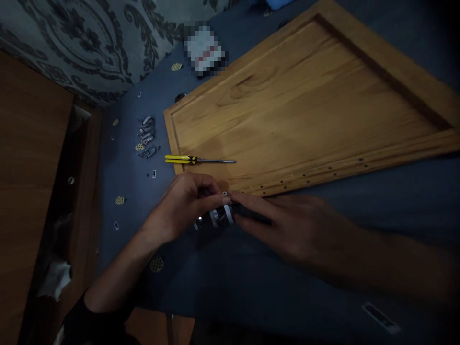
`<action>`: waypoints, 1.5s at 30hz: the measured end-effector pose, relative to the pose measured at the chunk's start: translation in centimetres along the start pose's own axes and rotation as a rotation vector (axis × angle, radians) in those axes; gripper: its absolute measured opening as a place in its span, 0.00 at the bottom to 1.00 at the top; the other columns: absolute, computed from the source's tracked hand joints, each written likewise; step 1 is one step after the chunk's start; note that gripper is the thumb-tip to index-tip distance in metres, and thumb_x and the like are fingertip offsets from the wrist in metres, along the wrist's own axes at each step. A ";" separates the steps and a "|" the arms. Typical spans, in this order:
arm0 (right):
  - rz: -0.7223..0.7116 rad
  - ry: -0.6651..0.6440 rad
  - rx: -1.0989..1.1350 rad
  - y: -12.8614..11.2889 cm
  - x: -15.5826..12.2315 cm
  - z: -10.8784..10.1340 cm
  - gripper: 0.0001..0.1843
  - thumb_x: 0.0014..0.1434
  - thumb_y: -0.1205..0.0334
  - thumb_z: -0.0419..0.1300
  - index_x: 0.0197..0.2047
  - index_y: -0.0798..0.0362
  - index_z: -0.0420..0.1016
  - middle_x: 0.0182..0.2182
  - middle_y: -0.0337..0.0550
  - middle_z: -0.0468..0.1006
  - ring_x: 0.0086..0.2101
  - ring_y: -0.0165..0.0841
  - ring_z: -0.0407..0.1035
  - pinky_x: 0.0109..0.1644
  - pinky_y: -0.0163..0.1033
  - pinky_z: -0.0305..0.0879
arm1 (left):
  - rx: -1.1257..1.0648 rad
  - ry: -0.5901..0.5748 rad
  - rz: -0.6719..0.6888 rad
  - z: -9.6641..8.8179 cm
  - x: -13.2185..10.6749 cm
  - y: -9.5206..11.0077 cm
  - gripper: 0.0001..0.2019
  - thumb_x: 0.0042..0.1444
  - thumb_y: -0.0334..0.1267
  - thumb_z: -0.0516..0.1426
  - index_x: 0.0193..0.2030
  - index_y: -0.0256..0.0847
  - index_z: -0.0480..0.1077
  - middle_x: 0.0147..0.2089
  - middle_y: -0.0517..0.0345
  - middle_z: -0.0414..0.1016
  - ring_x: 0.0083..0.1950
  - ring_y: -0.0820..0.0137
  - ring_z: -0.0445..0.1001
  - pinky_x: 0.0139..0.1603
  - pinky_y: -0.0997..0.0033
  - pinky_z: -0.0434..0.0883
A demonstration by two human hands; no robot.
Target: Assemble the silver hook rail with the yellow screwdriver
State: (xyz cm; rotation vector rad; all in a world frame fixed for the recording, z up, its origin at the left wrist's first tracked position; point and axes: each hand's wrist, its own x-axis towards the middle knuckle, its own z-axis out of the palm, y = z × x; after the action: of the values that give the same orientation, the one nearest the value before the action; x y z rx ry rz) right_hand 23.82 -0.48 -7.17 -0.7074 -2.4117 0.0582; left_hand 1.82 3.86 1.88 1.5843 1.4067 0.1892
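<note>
My left hand (183, 201) is closed in a pinch at the near left edge of a wooden panel (287, 105). A small round silver piece, apparently a screw head (224, 193), shows at its fingertips. My right hand (287, 220) comes from the right, its index fingertip meeting the left hand's fingers. Its thumb and fingers lie around a dark bar-shaped piece with silver bands (228, 214); the exact kind is unclear, partly hidden by the fingers. A yellow and black screwdriver (181, 159) lies across the panel's left edge, its shaft pointing right.
Several curved metal pieces, like hooks (146, 129), lie on the blue patterned cloth (132, 177) left of the panel. Paired holes (305, 178) run along the panel's near edge. A blurred white box (204, 50) sits behind it. Wooden furniture (28, 167) stands at left.
</note>
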 end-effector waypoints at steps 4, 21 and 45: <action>0.000 -0.009 0.025 0.0 -0.1 0.0 0.19 0.67 0.75 0.53 0.53 0.53 0.81 0.60 0.53 0.81 0.31 0.35 0.74 0.34 0.44 0.64 | -0.005 -0.001 -0.004 0.0 0.0 -0.1 0.15 0.55 0.47 0.64 0.29 0.36 0.76 0.25 0.61 0.70 0.28 0.74 0.63 0.28 0.75 0.59; -0.010 0.055 0.004 0.1 -0.3 0.5 0.20 0.69 0.74 0.50 0.52 0.52 0.81 0.59 0.53 0.83 0.31 0.35 0.75 0.33 0.45 0.66 | -0.183 0.118 0.117 0.4 -1.3 -0.5 0.26 0.59 0.63 0.69 0.31 0.38 0.77 0.27 0.60 0.75 0.29 0.73 0.70 0.30 0.73 0.66; -0.007 -0.090 -0.054 0.2 -0.1 -0.4 0.29 0.60 0.80 0.55 0.59 0.50 0.80 0.65 0.50 0.80 0.35 0.37 0.81 0.35 0.42 0.74 | 1.014 0.799 0.632 9.3 -7.6 -5.1 0.11 0.75 0.38 0.57 0.58 0.38 0.77 0.60 0.45 0.81 0.68 0.59 0.71 0.76 0.56 0.64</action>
State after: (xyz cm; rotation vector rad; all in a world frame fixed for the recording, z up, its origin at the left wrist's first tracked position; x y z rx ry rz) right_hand 24.24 -0.38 -7.00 -0.7350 -2.5096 0.0228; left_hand 2.09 -8.21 -3.12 3.0223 1.6283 0.5980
